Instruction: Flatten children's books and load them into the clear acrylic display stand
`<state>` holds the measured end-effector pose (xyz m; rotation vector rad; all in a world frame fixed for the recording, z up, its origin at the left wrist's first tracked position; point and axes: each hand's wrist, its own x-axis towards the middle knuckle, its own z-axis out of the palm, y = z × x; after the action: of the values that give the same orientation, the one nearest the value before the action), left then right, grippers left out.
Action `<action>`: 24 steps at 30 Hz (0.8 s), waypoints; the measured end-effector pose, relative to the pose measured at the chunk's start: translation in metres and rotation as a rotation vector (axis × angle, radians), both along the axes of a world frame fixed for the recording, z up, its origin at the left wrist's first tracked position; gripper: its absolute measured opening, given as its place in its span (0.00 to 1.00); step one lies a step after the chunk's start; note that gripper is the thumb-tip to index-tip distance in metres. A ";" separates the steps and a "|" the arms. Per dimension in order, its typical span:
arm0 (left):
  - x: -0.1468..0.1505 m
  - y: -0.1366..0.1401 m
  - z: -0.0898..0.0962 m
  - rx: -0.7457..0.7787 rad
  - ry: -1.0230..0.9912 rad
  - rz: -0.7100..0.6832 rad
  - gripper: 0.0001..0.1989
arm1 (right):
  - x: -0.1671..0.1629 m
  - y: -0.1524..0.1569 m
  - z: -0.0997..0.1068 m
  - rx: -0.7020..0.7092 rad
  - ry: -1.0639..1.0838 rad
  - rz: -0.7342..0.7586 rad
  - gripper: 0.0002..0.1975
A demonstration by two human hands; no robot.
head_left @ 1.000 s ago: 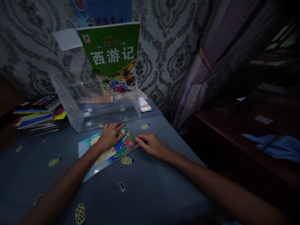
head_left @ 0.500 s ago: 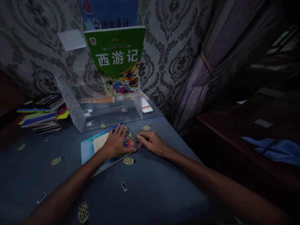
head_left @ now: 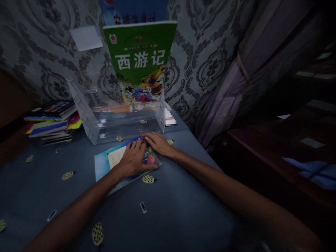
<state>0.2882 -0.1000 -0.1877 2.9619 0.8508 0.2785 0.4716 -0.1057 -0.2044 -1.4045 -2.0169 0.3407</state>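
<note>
A thin blue picture book (head_left: 101, 168) lies at a slant on the table, with a cream text panel and a colourful picture on its cover. Its lower right corner looks glossy and see-through. My left hand (head_left: 132, 159) rests palm down across the cover, fingers stretched forward and thumb along the near edge. At the book's upper right corner is my right hand (head_left: 159, 142), its fingertips drawn together on that corner; what they pinch is partly hidden. Behind the book stands a clear acrylic stand (head_left: 126, 119).
A green book (head_left: 139, 59) stands upright in the stand, with a blue book (head_left: 133, 10) behind it. Several books are piled in a stack (head_left: 56, 122) on the left. A blue patterned cloth covers the table (head_left: 178, 206). A purple curtain (head_left: 231, 80) hangs at right.
My right hand has moved from the book's lower right side to its upper right corner. My left hand stays flat on the cover. The whole view has shifted slightly.
</note>
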 end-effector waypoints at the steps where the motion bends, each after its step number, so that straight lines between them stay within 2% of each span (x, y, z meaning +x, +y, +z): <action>1: 0.000 0.000 0.000 -0.002 0.000 0.004 0.47 | 0.002 -0.005 0.000 0.003 0.014 0.006 0.16; 9: -0.002 0.002 -0.003 -0.046 -0.005 0.009 0.47 | 0.011 -0.068 -0.002 0.042 0.051 0.011 0.15; 15: -0.002 0.001 -0.004 -0.060 -0.008 0.009 0.47 | 0.009 -0.120 0.003 0.109 -0.032 0.031 0.15; 18: 0.000 0.000 -0.001 -0.063 0.018 0.021 0.48 | 0.006 -0.132 0.003 0.164 -0.150 0.021 0.15; 20: -0.004 0.003 0.003 -0.087 0.036 -0.013 0.45 | 0.003 -0.135 0.003 0.202 -0.251 0.003 0.15; 22: -0.016 0.010 0.008 -0.114 0.061 -0.058 0.39 | 0.000 -0.136 0.003 0.235 -0.343 -0.013 0.15; 24: -0.037 0.020 0.014 -0.125 0.094 -0.043 0.34 | -0.004 -0.137 0.003 0.254 -0.413 -0.029 0.14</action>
<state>0.2508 -0.0799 -0.1737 2.8917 0.7819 0.0811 0.4676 -0.2428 -0.2016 -1.4233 -2.2637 -0.2337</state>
